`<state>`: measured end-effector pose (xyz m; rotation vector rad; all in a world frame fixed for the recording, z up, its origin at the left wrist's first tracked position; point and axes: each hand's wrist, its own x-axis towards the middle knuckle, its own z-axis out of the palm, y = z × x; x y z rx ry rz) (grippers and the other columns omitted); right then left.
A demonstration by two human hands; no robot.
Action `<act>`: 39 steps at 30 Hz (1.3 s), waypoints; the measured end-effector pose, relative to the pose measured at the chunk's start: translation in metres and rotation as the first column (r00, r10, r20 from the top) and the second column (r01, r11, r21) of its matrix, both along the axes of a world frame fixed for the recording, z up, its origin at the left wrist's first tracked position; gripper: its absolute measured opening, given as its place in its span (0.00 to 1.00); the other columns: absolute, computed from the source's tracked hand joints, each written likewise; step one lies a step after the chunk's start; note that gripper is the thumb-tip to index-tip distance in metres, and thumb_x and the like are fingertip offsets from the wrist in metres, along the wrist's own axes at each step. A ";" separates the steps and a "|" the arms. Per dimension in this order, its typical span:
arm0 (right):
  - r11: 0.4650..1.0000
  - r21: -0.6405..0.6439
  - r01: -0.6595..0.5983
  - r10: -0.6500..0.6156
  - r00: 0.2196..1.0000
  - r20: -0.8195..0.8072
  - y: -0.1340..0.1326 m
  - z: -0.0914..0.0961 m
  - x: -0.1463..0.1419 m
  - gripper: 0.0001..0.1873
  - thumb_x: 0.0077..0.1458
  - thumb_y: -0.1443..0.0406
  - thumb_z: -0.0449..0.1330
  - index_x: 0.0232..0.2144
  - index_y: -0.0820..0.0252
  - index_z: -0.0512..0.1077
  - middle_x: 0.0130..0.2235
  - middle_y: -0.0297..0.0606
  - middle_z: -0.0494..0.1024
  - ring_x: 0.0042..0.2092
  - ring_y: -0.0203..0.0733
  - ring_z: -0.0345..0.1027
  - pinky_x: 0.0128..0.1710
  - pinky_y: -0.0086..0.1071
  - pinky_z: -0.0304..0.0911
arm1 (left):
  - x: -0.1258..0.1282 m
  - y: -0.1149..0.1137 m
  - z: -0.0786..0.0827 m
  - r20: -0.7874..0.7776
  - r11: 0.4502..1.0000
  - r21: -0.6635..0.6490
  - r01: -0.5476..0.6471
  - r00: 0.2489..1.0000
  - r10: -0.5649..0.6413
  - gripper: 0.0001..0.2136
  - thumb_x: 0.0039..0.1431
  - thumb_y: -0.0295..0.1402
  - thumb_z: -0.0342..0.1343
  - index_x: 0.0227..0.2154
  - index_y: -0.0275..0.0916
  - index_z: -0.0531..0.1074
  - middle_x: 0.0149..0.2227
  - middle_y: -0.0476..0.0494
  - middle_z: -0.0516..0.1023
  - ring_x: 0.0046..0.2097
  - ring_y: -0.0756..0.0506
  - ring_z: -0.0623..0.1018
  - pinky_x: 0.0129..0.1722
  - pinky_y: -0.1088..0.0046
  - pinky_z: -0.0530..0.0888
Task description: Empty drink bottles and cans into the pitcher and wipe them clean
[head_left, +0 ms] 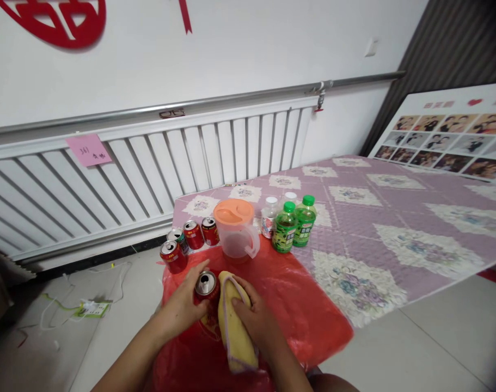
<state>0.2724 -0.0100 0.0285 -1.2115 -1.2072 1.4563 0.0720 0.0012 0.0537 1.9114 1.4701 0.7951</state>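
My left hand (186, 305) curls around an opened red drink can (207, 284), its thumb and fingers on opposite sides. The can stands upright on a red plastic sheet (288, 294). In my right hand (258, 313) is a folded yellow cloth (232, 326) with a pale purple edge, its upper end close beside the can. Several more opened cans stand just behind my left hand, among them a red can (174, 257) and a dark green one (177, 238). Behind both hands is a clear pitcher (233, 239) with an orange lid (234, 211).
Right of the pitcher stand two green-capped bottles (285, 231) and two white-capped bottles (269, 219). A purple floral cloth (354, 218) covers the table. A white radiator (215, 152) runs along the wall. A photo board (447, 136) leans at the right. Cords and a green packet (93, 309) lie on the floor.
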 end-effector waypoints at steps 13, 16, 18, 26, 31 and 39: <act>0.993 0.090 0.074 -0.071 0.997 -0.043 -0.003 0.001 0.000 0.28 0.49 0.65 0.58 0.54 0.54 0.70 0.56 0.39 0.73 0.55 0.48 0.68 0.52 0.39 0.66 | 0.006 -0.002 -0.012 -0.135 0.973 0.172 -0.152 0.975 0.176 0.38 0.47 0.32 0.63 0.62 0.42 0.55 0.56 0.36 0.67 0.59 0.35 0.68 0.59 0.50 0.66; 0.991 0.117 0.068 -0.064 0.997 -0.039 -0.004 0.001 0.001 0.28 0.49 0.65 0.58 0.54 0.53 0.70 0.56 0.38 0.73 0.55 0.47 0.67 0.53 0.39 0.65 | 0.006 -0.002 -0.011 -0.148 0.975 0.158 -0.156 0.973 0.179 0.36 0.48 0.32 0.61 0.61 0.40 0.55 0.54 0.36 0.69 0.57 0.36 0.70 0.57 0.51 0.67; 0.994 0.100 0.049 -0.046 0.998 -0.032 -0.004 0.002 0.001 0.28 0.49 0.65 0.58 0.55 0.53 0.69 0.56 0.39 0.73 0.55 0.47 0.67 0.53 0.40 0.64 | 0.006 -0.002 -0.011 -0.122 0.981 0.137 -0.134 0.981 0.151 0.35 0.49 0.31 0.60 0.61 0.38 0.56 0.55 0.34 0.68 0.58 0.36 0.70 0.58 0.52 0.66; 1.000 0.005 0.025 -0.024 1.000 -0.012 -0.002 -0.001 0.001 0.28 0.51 0.64 0.57 0.56 0.57 0.68 0.54 0.42 0.75 0.53 0.49 0.69 0.52 0.41 0.65 | 0.001 -0.003 0.000 -0.048 1.000 0.001 0.023 0.999 -0.023 0.38 0.45 0.22 0.55 0.62 0.41 0.55 0.63 0.37 0.64 0.63 0.37 0.65 0.63 0.52 0.62; 0.998 0.039 0.040 -0.040 0.999 -0.013 -0.003 0.002 0.001 0.27 0.50 0.65 0.57 0.54 0.57 0.69 0.54 0.41 0.75 0.55 0.48 0.68 0.53 0.40 0.64 | 0.002 -0.004 0.000 -0.057 1.000 0.024 0.002 0.998 0.000 0.40 0.45 0.25 0.59 0.63 0.42 0.53 0.64 0.37 0.60 0.65 0.36 0.62 0.64 0.52 0.59; 0.992 0.113 0.055 -0.053 0.998 -0.020 -0.005 0.002 0.002 0.28 0.50 0.65 0.57 0.55 0.52 0.69 0.57 0.37 0.72 0.55 0.46 0.68 0.52 0.38 0.65 | 0.006 -0.001 -0.013 -0.114 0.979 0.142 -0.149 0.980 0.166 0.36 0.46 0.32 0.63 0.60 0.41 0.58 0.53 0.37 0.71 0.56 0.36 0.71 0.56 0.52 0.68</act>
